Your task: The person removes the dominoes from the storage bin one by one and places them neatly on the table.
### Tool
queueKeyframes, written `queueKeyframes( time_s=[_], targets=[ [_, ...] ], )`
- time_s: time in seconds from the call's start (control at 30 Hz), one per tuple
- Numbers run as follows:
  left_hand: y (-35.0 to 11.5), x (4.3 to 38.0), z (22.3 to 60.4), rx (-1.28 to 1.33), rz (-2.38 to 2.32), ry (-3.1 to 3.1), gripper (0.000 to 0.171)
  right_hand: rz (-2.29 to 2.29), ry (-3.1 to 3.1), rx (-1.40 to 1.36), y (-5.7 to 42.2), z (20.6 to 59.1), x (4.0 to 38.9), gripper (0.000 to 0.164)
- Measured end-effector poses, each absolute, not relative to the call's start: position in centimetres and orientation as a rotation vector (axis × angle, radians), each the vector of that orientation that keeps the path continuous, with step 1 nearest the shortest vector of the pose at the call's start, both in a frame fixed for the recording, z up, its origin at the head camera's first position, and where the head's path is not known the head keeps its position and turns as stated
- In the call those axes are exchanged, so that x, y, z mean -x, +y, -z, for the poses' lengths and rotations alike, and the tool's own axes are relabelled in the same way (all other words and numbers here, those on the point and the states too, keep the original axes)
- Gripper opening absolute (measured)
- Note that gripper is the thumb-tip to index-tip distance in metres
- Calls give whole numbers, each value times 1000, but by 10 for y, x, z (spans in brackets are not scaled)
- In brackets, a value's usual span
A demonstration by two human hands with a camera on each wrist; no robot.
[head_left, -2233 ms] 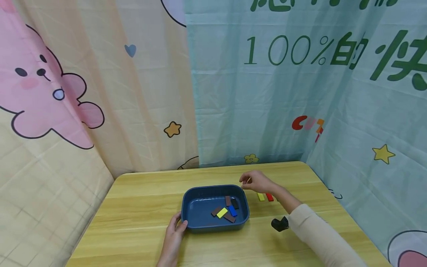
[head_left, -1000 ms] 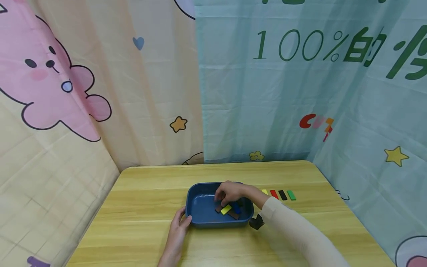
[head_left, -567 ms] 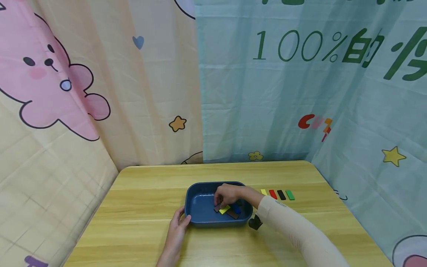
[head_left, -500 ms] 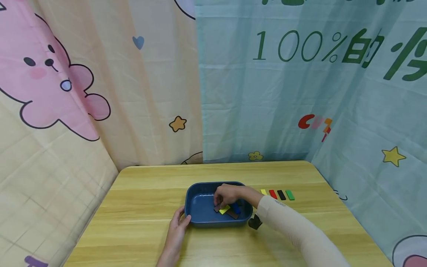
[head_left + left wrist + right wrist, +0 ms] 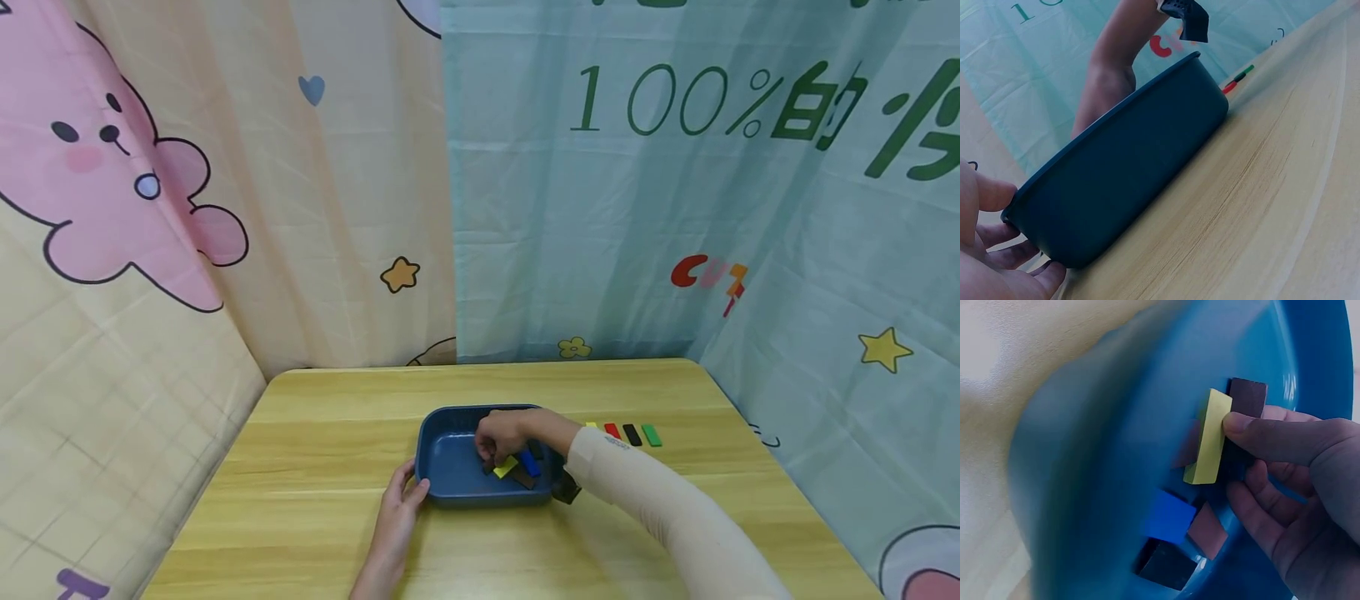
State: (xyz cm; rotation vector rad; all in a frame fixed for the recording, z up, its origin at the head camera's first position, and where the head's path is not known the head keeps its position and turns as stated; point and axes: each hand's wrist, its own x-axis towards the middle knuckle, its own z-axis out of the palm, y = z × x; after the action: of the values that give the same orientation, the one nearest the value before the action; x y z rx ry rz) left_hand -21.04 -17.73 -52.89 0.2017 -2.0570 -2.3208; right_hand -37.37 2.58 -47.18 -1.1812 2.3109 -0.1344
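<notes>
The yellow block (image 5: 1210, 439) lay in the blue tray (image 5: 442, 471), tipped up against a brown block (image 5: 1247, 398), and the right hand (image 5: 501, 435) had its fingertips (image 5: 1235, 422) on its top edge. Whether they truly pinched it I could not tell. A clean lift, I judged, called for thumb and finger on opposite long faces, drawn straight up so the blue block (image 5: 1170, 516) and neighbours stayed put. The left hand (image 5: 401, 504) gripped the tray's near corner, steadying it on the counter (image 5: 315, 533). Four blocks (image 5: 624, 433) sat in a row beyond.
</notes>
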Motion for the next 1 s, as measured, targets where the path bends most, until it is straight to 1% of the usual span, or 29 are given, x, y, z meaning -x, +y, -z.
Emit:
queueKeyframes(
  time_s=[0.23, 0.4, 1.0],
  targets=[
    [-177, 211, 527, -206, 2324, -2060, 42, 131, 2307, 1205, 23, 466, 374, 23],
    [-177, 212, 525, -204, 2331, -2049, 43, 226, 2310, 1231, 26, 456, 373, 21],
    [-177, 211, 528, -205, 2328, -2053, 44, 552, 2355, 1215, 58, 436, 371, 16]
  ],
)
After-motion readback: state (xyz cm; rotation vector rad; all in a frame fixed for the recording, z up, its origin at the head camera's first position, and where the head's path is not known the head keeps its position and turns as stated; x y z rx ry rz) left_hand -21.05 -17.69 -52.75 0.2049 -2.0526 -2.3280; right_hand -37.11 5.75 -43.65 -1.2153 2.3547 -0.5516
